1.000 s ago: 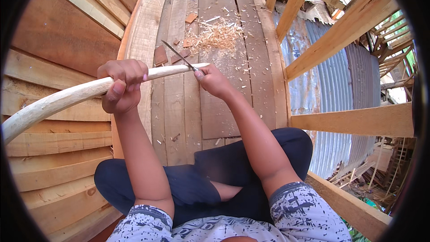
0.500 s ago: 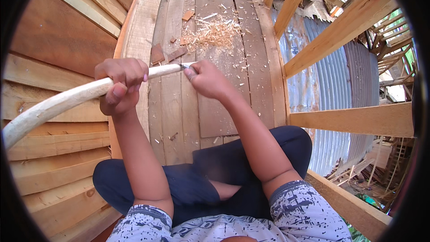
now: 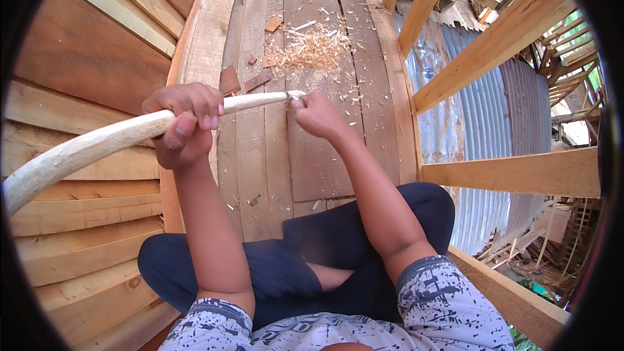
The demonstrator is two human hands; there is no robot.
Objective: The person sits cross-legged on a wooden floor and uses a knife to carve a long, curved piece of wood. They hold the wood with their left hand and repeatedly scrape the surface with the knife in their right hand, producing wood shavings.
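Inspector: Firstly, the work piece. Where does it lie?

Assessor: A long, pale, peeled wooden stick (image 3: 97, 146), slightly curved, runs from the far left across to the middle, held in the air above the plank floor (image 3: 312, 156). Its thin end meets the right hand.

Inspector: Left hand?

Assessor: The left hand (image 3: 184, 123) is wrapped fully round the stick, fingers over the top, thumb beneath. A firm closed grasp.

Inspector: Right hand?

Assessor: The right hand (image 3: 312, 114) is curled into a narrow fist at the stick's tip, touching it. A small glint of metal (image 3: 290, 95) shows at that tip, just above the knuckles; what tool it belongs to cannot be told, as the fist hides it.

Inspector: Surroundings?

Assessor: Beyond the right hand, a heap of pale wood shavings (image 3: 312, 52) lies on the floor, with a few reddish wood chips (image 3: 250, 78) between the heap and the left hand. Left of the left hand rises a wall of horizontal boards (image 3: 84, 58). Right of the right hand stand timber rails (image 3: 513, 172) with corrugated metal sheet (image 3: 481, 117) behind them. Below both hands, the person's crossed legs in dark trousers (image 3: 292, 266) rest on the floor.
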